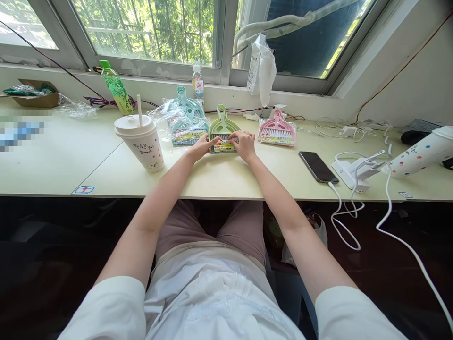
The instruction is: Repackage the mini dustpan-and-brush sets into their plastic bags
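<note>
A green mini dustpan and brush set (222, 126) with a printed label stands nearly upright on the table between my hands. My left hand (202, 147) grips its left edge, thumb across the front. At the right side my right hand (244, 144) pinches the set near the label. Just left of it lie blue dustpan and brush sets (189, 120) in clear plastic wrap. A pink dustpan and brush set (277, 130), also wrapped, rests to the right of my right hand.
A lidded paper cup (143, 148) with a straw stands left of my left forearm. Behind it leans a green bottle (118, 89). To the right lie a black phone (318, 166), a white power strip (350, 174) with cables and a tipped cup (421, 153). A small clear bottle (198, 85) stands by the window.
</note>
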The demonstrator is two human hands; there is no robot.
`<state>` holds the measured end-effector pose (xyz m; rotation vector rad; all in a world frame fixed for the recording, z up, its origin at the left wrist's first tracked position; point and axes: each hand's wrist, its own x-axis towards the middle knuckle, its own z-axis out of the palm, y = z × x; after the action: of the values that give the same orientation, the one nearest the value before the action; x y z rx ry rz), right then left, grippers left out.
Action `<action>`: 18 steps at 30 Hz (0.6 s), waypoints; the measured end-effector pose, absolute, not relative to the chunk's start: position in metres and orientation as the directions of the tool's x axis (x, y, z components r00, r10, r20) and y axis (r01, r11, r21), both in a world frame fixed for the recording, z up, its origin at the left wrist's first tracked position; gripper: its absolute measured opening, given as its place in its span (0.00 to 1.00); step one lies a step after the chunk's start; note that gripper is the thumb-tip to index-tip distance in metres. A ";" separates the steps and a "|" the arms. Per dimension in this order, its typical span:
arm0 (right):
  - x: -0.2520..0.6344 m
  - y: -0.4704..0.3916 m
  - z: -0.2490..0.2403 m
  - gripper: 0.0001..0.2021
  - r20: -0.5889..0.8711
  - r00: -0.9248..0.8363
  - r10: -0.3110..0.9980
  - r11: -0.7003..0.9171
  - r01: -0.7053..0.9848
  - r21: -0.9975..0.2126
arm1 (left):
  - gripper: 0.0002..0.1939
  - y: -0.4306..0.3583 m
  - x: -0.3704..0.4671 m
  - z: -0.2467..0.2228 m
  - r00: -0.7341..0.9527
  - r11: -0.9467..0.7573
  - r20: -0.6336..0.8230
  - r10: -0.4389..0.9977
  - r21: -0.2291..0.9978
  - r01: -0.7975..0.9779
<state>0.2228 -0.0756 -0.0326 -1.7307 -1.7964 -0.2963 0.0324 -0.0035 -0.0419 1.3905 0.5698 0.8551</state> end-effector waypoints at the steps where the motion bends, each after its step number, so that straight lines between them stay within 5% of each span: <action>1: 0.223 -0.075 -0.033 0.12 0.570 0.050 0.820 0.113 0.962 -0.248 | 0.34 -0.003 0.032 -0.042 0.592 -0.034 0.140 0.794 0.982 -0.186; 9: 0.212 -0.087 -0.026 0.18 0.684 0.129 0.718 0.036 0.975 -0.221 | 0.28 -0.003 0.034 -0.040 0.484 -0.057 0.161 0.860 0.973 -0.223; 14: 0.213 -0.077 -0.024 0.25 0.607 0.490 0.625 0.039 0.757 -0.652 | 0.25 0.004 0.032 -0.036 0.336 -0.104 0.222 0.916 0.936 -0.336; 18: 0.214 -0.066 -0.032 0.25 0.194 0.419 0.887 0.120 0.196 -0.973 | 0.28 0.003 0.029 -0.032 0.289 -0.118 0.221 0.932 0.935 -0.334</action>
<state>0.2136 -0.0657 -0.0324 -1.3853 -1.0548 0.6741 0.0289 0.0026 -0.0318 1.2312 0.6507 1.2186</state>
